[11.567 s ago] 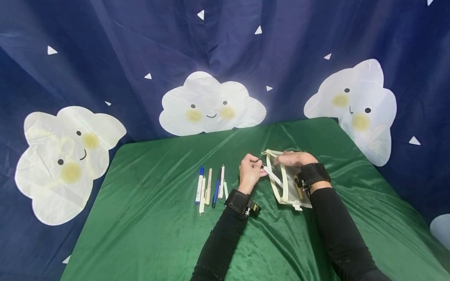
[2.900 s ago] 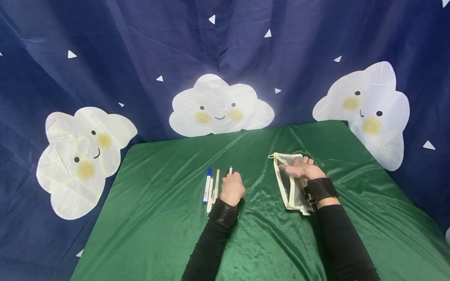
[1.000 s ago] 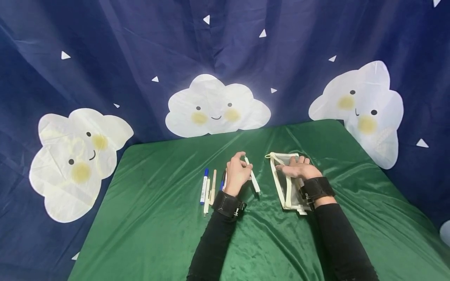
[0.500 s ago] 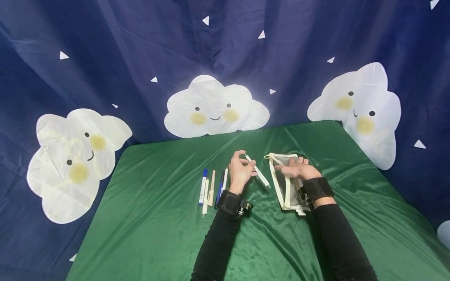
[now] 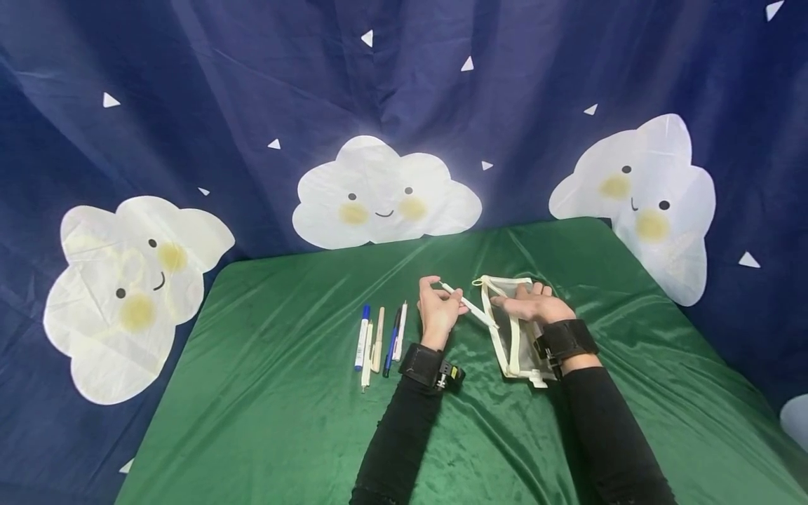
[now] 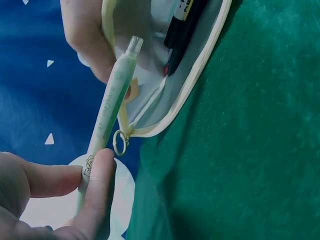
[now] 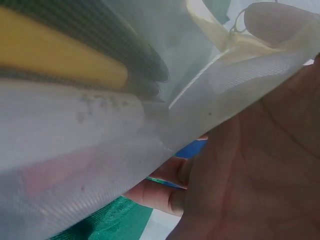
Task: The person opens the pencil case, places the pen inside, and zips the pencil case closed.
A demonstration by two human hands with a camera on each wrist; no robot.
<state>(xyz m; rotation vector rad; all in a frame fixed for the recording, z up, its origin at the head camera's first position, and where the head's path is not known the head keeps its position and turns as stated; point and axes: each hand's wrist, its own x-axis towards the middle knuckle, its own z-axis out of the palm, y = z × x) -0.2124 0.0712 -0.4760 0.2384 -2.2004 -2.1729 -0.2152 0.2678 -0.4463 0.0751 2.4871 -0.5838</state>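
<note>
My left hand (image 5: 437, 313) pinches a pale green and white pen (image 5: 476, 313) between thumb and fingers. The pen (image 6: 111, 102) slants so that its clear end overlaps the opening of a see-through pencil case (image 5: 515, 344) with cream zip edging. Whether that end is inside the case cannot be told. On the case's far side, my right hand (image 5: 536, 306) grips its upper edge and the mouth stands apart. Through the mesh in the right wrist view, the thumb (image 7: 275, 20) shows opposite the palm. Dark pens (image 6: 182, 35) lie inside the case.
Left of the hands, several pens lie side by side on the green cloth (image 5: 278, 393): a blue-capped marker (image 5: 362, 338), a beige pen (image 5: 377, 344), a blue pen (image 5: 392, 344), a white pen (image 5: 402, 330) among them. A dark blue curtain (image 5: 252, 70) hangs behind.
From the row, my left hand has lifted the pale pen and carried it right to the case's mouth. The black-and-white pen it held earlier is out of that hand. My right hand stays put.
</note>
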